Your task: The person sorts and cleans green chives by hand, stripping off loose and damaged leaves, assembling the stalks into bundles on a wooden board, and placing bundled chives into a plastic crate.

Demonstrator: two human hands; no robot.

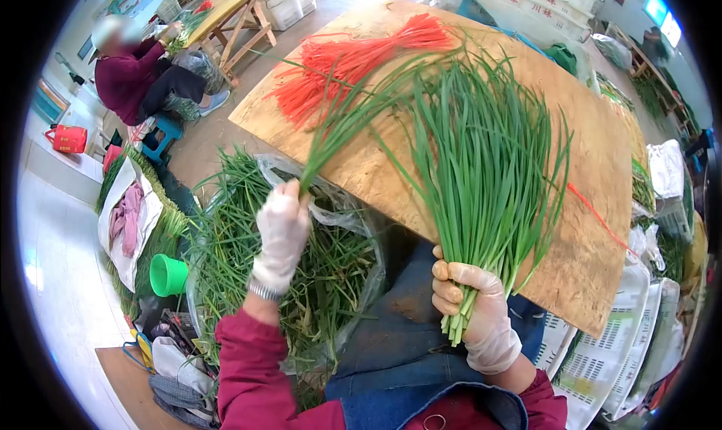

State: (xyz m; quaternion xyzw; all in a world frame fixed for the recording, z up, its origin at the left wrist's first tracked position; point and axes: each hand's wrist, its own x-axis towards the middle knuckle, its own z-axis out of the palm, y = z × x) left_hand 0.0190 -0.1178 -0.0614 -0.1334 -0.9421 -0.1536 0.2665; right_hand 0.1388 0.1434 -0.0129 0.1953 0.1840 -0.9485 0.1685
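The white-gloved right hand (485,309) grips the thick green leafy bundle (481,159) over the brown wooden counter (599,144); the white-gloved left hand (283,230) pinches slim green leaves (329,145). Better hold softly, pale stem ends (456,327) level.

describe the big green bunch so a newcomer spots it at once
Find the big wooden board. At its near edge, the right hand grips a bunch of green stalks that fans out over it. The bunch is far fuller than the thin one in the left hand.
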